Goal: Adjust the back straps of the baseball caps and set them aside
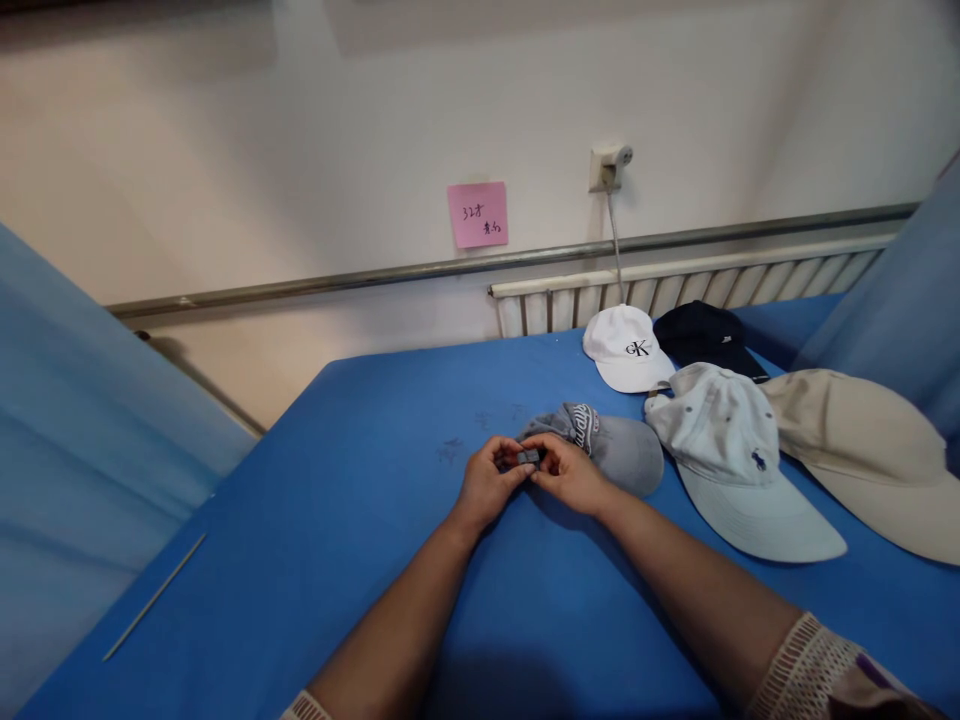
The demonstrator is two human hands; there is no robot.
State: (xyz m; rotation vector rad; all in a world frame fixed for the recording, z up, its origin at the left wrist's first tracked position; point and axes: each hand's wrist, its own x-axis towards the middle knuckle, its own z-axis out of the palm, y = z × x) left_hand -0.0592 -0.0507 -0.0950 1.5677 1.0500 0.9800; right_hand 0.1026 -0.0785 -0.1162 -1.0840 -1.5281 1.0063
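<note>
A grey baseball cap (622,455) with white lettering lies on the blue-covered table, its brim pointing right. At its back end, my left hand (491,483) and my right hand (566,472) meet, fingers pinched on the cap's dark grey back strap (529,457). Both thumbs press on the strap from the near side. Any buckle there is too small to make out. My right hand covers part of the cap's crown.
Right of the grey cap are a white cap (627,345), a black cap (705,335), a pale cap (731,440) and a beige cap (862,430). A thin stick (154,598) lies at left on the blue cover (315,540). Behind stand a radiator (562,308) and a rail (360,281).
</note>
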